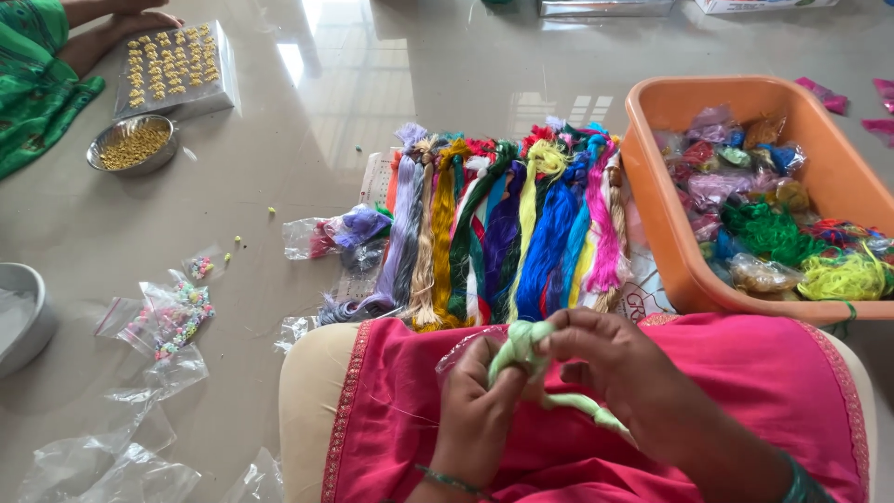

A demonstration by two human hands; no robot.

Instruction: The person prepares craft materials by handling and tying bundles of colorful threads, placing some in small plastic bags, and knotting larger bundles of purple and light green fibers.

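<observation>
Pale green thread skein [526,349] pinched over pink cloth [745,391] on lap, left hand [477,405] and right hand [610,359] both closed tight on it. Beyond, row of coloured skeins [503,233] on floor; orange tub [680,242] just right.

The pale green twisted thread skein [521,346] is partly covered by the fingers of the left hand [475,410] and the right hand [615,373], so its middle cannot be seen. Both forearms are cut off by the bottom edge. The round grey metal basin [20,317] is cut by the left edge. The orange plastic tub [666,233] runs out at the right edge. The tiny beads in the clear plastic bags [172,317] are too small to tell apart.
</observation>
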